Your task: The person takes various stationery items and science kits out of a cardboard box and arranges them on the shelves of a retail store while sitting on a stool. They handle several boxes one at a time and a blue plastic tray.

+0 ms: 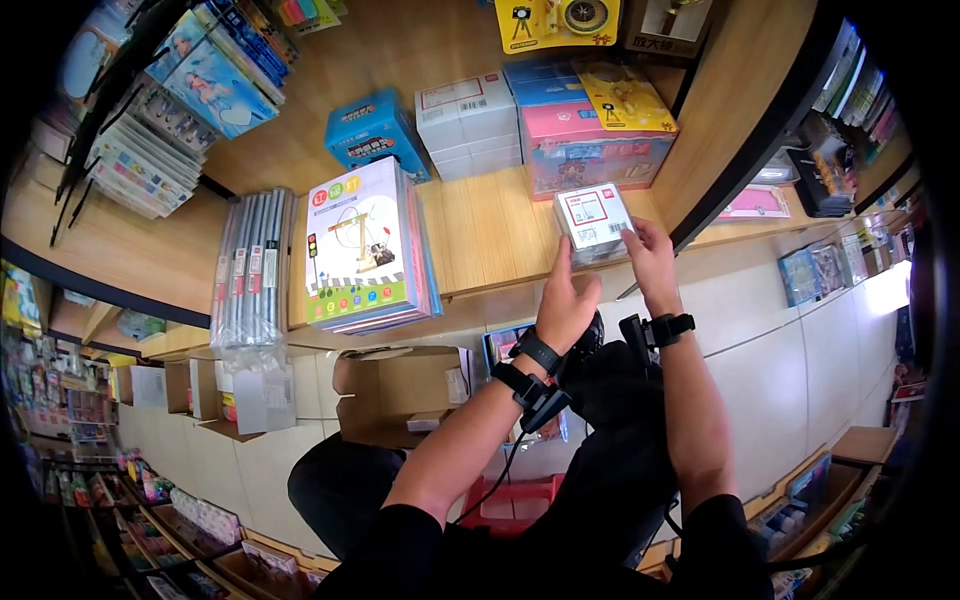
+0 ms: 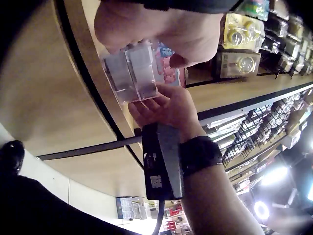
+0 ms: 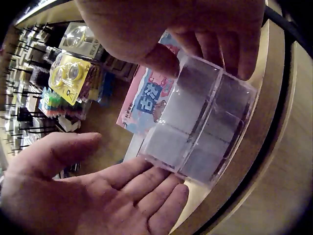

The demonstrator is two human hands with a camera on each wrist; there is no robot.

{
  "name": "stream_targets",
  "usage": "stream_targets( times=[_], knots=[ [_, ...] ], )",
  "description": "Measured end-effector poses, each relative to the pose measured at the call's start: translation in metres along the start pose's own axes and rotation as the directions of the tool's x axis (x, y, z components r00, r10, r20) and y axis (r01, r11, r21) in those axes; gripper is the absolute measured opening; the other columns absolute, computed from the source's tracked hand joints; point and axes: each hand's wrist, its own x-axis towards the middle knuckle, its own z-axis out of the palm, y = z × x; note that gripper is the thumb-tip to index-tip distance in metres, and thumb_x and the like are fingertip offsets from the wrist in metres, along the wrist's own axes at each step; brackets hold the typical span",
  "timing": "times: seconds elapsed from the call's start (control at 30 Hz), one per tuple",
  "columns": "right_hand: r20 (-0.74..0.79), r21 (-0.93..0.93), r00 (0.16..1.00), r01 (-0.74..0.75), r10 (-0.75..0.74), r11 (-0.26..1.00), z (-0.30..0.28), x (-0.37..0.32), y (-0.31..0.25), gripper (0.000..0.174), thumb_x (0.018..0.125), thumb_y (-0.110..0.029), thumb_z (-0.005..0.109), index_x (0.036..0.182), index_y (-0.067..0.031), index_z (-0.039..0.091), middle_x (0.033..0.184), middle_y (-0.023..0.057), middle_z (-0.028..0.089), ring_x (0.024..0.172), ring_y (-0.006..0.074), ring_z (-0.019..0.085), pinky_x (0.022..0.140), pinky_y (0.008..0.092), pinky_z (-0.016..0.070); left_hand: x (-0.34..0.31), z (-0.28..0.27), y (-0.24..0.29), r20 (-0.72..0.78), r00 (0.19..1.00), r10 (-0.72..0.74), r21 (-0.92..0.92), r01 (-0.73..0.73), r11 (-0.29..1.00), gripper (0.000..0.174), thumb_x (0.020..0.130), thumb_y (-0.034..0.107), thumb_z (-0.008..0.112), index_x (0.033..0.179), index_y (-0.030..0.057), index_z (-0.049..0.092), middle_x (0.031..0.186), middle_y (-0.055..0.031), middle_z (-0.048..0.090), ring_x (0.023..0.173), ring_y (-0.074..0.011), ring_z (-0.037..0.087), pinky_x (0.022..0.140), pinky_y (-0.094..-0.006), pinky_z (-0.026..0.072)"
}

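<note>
A plastic-wrapped pack of small white boxes [image 1: 592,212], with a red-framed label on top, is at the shelf's front edge on the right. My left hand [image 1: 568,312] touches its left end with straight fingers, the thumb apart from it. From the right, my right hand [image 1: 655,265] grips the other end, thumb near the top corner. The right wrist view shows the left palm [image 3: 112,196] below the pack's grey wrapped side [image 3: 195,120], fingertips at its edge. In the left wrist view the right hand [image 2: 168,110] has its fingers along the pack's lower end.
Behind stand a pink box [image 1: 600,150], stacked white boxes [image 1: 468,125] and a blue box [image 1: 375,135]. Picture books [image 1: 360,240] and wrapped silver packs [image 1: 250,265] lie further left. An opened carton [image 1: 400,395] is on the floor; a shelf upright [image 1: 750,130] rises at right.
</note>
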Motion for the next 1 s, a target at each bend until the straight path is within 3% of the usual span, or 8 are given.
stream_targets(
  times=[0.2,0.37,0.5,0.57,0.67,0.73,0.83,1.0],
  knots=[
    [-0.036,-0.081,0.999,0.024,-0.027,0.996,0.003,-0.002,-0.001,0.032,0.084,-0.013,0.056,0.108,0.0087,0.056,0.091,0.0144,0.065,0.081,0.0153,0.061,0.073,0.0269,0.0463,0.003,-0.005,0.01,0.083,0.989,-0.121,-0.309,0.141,0.941,0.063,0.084,-0.003,0.045,0.138,-0.0076,0.013,0.141,-0.0167,0.028,0.131,-0.0215,0.028,0.106,-0.0311,0.0232],
    [-0.015,-0.176,1.0,-0.017,0.015,0.984,0.005,-0.005,-0.007,0.032,0.084,-0.013,0.056,0.109,0.0076,0.056,0.092,0.015,0.065,0.082,0.0156,0.061,0.074,0.0273,0.0461,0.002,-0.01,0.005,0.092,0.993,-0.073,-0.414,0.104,0.904,0.062,0.086,0.0,0.046,0.138,-0.0069,0.014,0.141,-0.0172,0.027,0.131,-0.0223,0.027,0.106,-0.0318,0.0236],
    [-0.115,-0.279,0.989,0.061,-0.096,0.958,0.007,0.002,-0.012,0.041,0.086,-0.019,0.057,0.118,0.0063,0.05,0.103,0.0158,0.061,0.093,0.0173,0.057,0.084,0.029,0.0429,-0.01,-0.021,0.006,0.047,0.988,-0.148,-0.156,0.154,0.976,0.064,0.086,0.01,0.054,0.137,-0.0063,0.018,0.141,-0.0217,0.027,0.131,-0.0273,0.028,0.105,-0.0341,0.0257],
    [-0.086,-0.372,0.995,0.006,-0.041,0.928,0.006,-0.015,-0.011,0.042,0.087,-0.02,0.057,0.118,0.0063,0.049,0.106,0.0153,0.06,0.095,0.0178,0.056,0.085,0.0287,0.0421,-0.043,-0.049,0.02,0.079,0.972,-0.221,-0.165,0.232,0.959,0.049,0.087,0.012,0.055,0.129,-0.0039,0.035,0.128,-0.0165,0.044,0.12,-0.0221,0.042,0.099,-0.0313,0.0346],
    [-0.118,-0.208,0.945,0.278,-0.306,0.938,0.001,-0.021,-0.038,0.032,0.089,-0.016,0.055,0.114,0.004,0.053,0.104,0.0134,0.061,0.095,0.0173,0.057,0.087,0.0274,0.0414,-0.094,-0.124,0.034,0.142,0.915,-0.377,-0.05,0.387,0.921,0.023,0.088,0.015,0.051,0.104,0.0002,0.059,0.098,-0.0063,0.063,0.088,-0.0131,0.059,0.078,-0.0254,0.047],
    [0.013,-0.01,0.957,0.29,-0.29,0.957,0.005,-0.033,-0.052,0.029,0.09,-0.011,0.054,0.113,0.0048,0.053,0.104,0.013,0.062,0.096,0.0163,0.058,0.087,0.0266,0.0428,-0.129,-0.19,0.007,-0.018,0.766,-0.643,0.088,0.642,0.762,0.019,0.083,0.012,0.05,0.087,-0.0013,0.063,0.078,-0.0082,0.065,0.069,-0.014,0.061,0.066,-0.0274,0.0492],
    [0.11,0.059,0.982,0.148,-0.154,0.987,0.028,-0.058,-0.077,0.024,0.09,-0.007,0.051,0.111,0.0051,0.054,0.101,0.0148,0.063,0.097,0.0188,0.06,0.086,0.0269,0.0462,-0.163,-0.261,-0.035,-0.351,0.481,-0.804,0.199,0.877,0.438,0.022,0.079,0.022,0.053,0.078,0.0021,0.061,0.071,-0.0067,0.062,0.061,-0.0127,0.057,0.055,-0.0257,0.0439],
    [0.229,-0.013,0.963,0.15,-0.143,0.989,0.051,-0.071,-0.079,0.024,0.09,-0.006,0.051,0.111,0.0057,0.053,0.098,0.0158,0.064,0.092,0.0183,0.061,0.083,0.0269,0.0471,-0.194,-0.304,-0.163,-0.338,0.251,-0.907,0.308,0.94,0.146,0.033,0.075,0.03,0.058,0.092,0.0024,0.061,0.082,-0.0127,0.063,0.075,-0.0209,0.061,0.063,-0.0335,0.0472]
  ],
)
